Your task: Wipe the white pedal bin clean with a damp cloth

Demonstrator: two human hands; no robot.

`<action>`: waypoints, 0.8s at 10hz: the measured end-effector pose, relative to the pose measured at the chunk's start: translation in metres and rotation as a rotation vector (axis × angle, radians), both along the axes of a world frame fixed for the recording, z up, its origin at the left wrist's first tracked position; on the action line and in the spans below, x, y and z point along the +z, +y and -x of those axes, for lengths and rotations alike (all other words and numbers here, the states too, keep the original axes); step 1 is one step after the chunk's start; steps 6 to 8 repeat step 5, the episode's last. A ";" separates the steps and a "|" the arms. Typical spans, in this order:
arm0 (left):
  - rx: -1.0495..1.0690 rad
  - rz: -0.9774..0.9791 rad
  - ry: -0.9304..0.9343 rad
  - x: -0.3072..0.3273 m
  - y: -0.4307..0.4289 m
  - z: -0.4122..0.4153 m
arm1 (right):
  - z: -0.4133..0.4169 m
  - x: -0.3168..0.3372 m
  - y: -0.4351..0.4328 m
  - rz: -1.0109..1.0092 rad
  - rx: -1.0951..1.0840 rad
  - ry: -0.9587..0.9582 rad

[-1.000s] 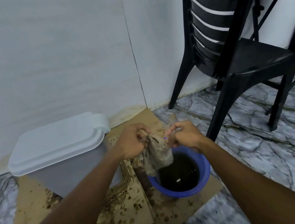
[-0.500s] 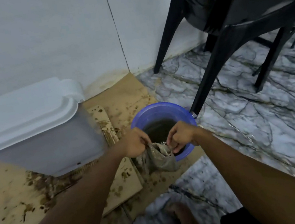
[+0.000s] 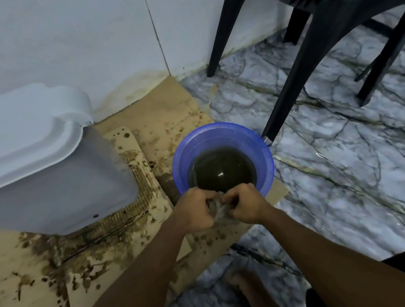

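The white pedal bin (image 3: 45, 191) stands at the left against the wall, its lid (image 3: 12, 138) down. A wet grey cloth (image 3: 219, 209) is bunched between my two fists at the near rim of a blue bowl (image 3: 264, 155) of dark dirty water. My left hand (image 3: 195, 213) grips the cloth's left end and my right hand (image 3: 248, 206) grips its right end, knuckles close together. Most of the cloth is hidden inside my hands.
Stained brown cardboard (image 3: 21, 296) lies under the bin and bowl, spattered with dark mud. A black plastic chair (image 3: 320, 19) stands at the right, one leg right beside the bowl. Marbled floor tiles (image 3: 353, 158) spread to the right. My foot (image 3: 251, 287) shows below the hands.
The cloth hung loose and spread between my hands before; now my hands have closed together and bunched it tight. The view has tilted down and nearer to the bowl.
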State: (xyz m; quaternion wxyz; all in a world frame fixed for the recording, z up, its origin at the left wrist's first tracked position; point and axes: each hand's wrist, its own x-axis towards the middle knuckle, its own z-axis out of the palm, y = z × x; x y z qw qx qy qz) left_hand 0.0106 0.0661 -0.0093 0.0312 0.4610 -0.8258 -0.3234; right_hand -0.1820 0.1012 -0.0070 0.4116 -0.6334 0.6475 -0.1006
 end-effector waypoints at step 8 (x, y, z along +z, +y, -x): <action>0.376 0.174 0.178 0.010 0.042 -0.049 | -0.046 0.035 0.017 0.395 0.009 0.142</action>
